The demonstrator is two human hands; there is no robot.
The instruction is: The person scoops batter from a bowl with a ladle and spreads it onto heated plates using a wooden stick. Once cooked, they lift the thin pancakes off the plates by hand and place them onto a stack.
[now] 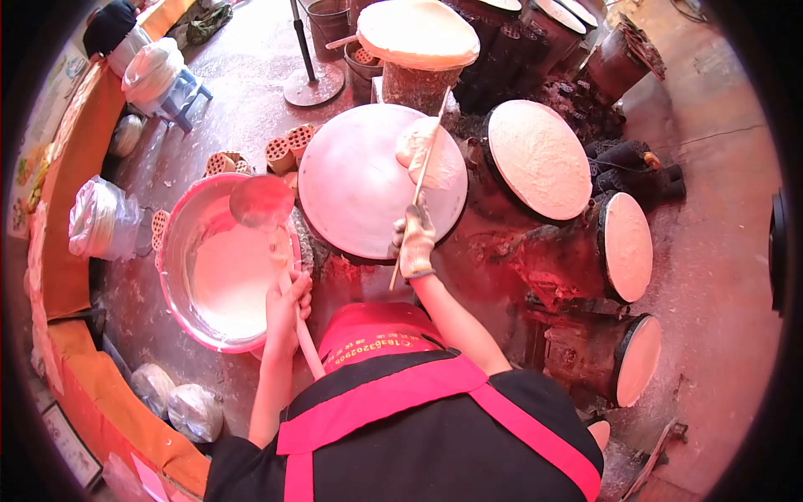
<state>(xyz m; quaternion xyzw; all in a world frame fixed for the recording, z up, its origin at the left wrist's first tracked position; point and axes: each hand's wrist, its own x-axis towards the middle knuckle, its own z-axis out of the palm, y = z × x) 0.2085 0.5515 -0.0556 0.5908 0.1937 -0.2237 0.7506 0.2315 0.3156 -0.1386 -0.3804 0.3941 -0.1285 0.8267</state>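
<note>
My left hand (287, 311), bare, is wrapped round the handle of a ladle (261, 201), whose bowl is over the rim of a large pink basin (166, 276). Pale batter (230, 280) lies in that basin. In a light glove, my right hand (416, 238) grips a long thin wooden stick (432, 151). The stick slants across a round griddle (355, 180), touching or just above a mound of batter (418, 146) at the griddle's upper right. The rest of the griddle's surface is bare.
Several round griddles covered with batter, such as one (539, 159) and another (629, 247), stand on the right. A further coated griddle (418, 32) is beyond. Perforated briquettes (280, 153) sit behind the basin. Plastic-wrapped stacks (104, 219) and a blue stool (177, 100) are on the left.
</note>
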